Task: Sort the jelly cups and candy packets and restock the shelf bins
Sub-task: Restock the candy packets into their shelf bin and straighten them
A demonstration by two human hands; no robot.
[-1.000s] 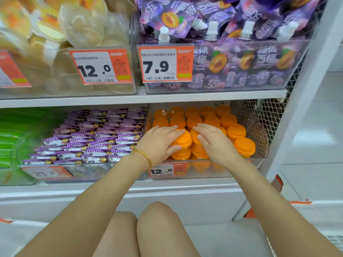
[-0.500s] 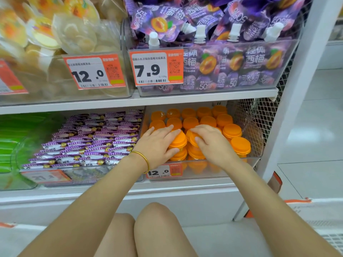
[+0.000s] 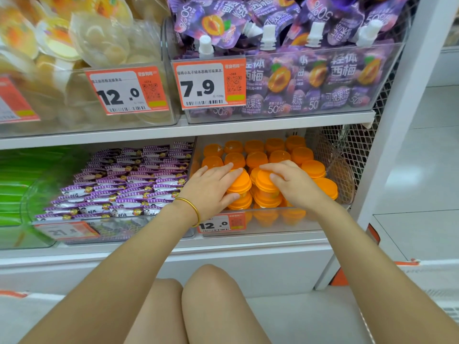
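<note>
Two jelly cups (image 3: 240, 182), lids tilted outward, gripped by left hand (image 3: 211, 188) and right hand (image 3: 294, 186) fingers.

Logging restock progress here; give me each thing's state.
Left hand, grips a front stack of orange jelly cups.
Right hand, grips the neighbouring stack.
Orange cup bin, filled front to back.
Purple candy packets, lying in rows.
Spouted purple pouches, heaped above their bin's rim.

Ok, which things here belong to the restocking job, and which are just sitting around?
Job: left hand, right hand, both holding orange jelly cups; their clear bin; purple candy packets.
Just there: plum jelly pouches, pale fruit cups, green packs, price tags.
</note>
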